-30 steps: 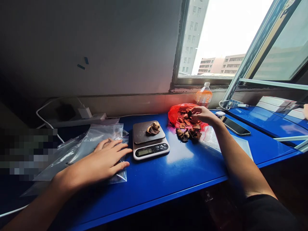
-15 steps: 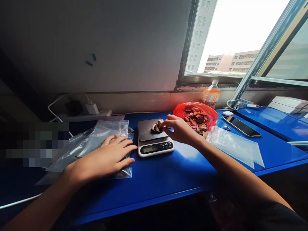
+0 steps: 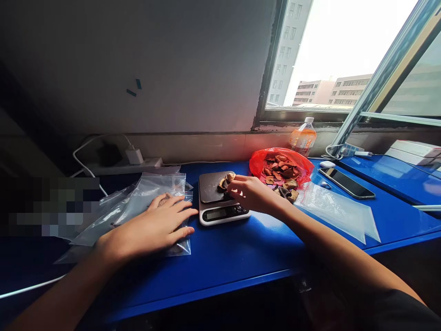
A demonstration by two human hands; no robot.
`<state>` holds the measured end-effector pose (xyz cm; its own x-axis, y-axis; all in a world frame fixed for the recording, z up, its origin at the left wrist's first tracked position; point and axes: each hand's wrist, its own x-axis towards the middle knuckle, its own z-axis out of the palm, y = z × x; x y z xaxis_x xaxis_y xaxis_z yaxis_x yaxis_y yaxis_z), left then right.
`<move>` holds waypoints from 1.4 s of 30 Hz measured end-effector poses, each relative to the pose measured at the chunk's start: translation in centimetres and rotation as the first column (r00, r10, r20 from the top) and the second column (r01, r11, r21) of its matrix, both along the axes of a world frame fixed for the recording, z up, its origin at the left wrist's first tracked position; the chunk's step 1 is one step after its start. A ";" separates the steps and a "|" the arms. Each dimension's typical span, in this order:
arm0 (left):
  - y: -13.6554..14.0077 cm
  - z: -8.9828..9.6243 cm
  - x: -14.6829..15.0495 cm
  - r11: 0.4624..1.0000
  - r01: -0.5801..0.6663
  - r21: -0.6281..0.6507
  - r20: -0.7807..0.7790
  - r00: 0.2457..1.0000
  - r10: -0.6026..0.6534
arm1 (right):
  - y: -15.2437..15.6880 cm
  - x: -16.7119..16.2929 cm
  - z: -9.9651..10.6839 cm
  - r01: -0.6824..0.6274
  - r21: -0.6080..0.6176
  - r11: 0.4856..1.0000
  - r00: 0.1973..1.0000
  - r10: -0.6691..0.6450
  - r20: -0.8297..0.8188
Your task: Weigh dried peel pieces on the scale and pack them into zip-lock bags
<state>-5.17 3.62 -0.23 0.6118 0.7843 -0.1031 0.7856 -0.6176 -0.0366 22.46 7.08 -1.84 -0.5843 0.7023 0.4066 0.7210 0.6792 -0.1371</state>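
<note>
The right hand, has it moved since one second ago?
Yes. Against the scale, the right hand has moved left, toward it, away from the red bag.

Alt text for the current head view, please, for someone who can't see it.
A person's right hand is at dried brown pieces on a digital scale, the left hand spread over clear plastic bags. On the blue table, to the right, are an open red bag of dried pieces, more clear bags and a phone.

Scale display (image 3: 216, 214) unreadable, bags (image 3: 161, 182) partly hidden under left hand (image 3: 155, 228), window (image 3: 339, 50) cropped above
</note>
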 end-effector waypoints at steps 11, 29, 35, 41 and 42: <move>0.1 0.0 -0.1 1.000 0.000 0.001 -0.008 1.000 0.000 | -0.3 0.3 0.7 -0.058 0.012 0.998 0.998 0.058 0.029; 0.2 0.0 0.0 1.000 -0.009 -0.018 -0.005 1.000 0.009 | -0.5 0.3 0.7 0.115 0.173 0.978 0.993 -0.108 -0.050; 0.0 0.2 0.2 1.000 -0.003 -0.023 -0.008 1.000 0.003 | 0.1 4.3 2.8 0.244 0.211 0.947 0.941 -0.178 -0.288; 0.0 0.3 0.3 1.000 0.005 -0.008 -0.002 1.000 -0.005 | 1.2 8.7 3.8 0.403 0.105 0.909 0.910 -0.386 -0.148; -0.1 0.3 0.3 1.000 0.003 -0.010 -0.004 1.000 -0.003 | 1.3 9.3 3.8 0.413 0.044 0.910 0.908 -0.408 -0.093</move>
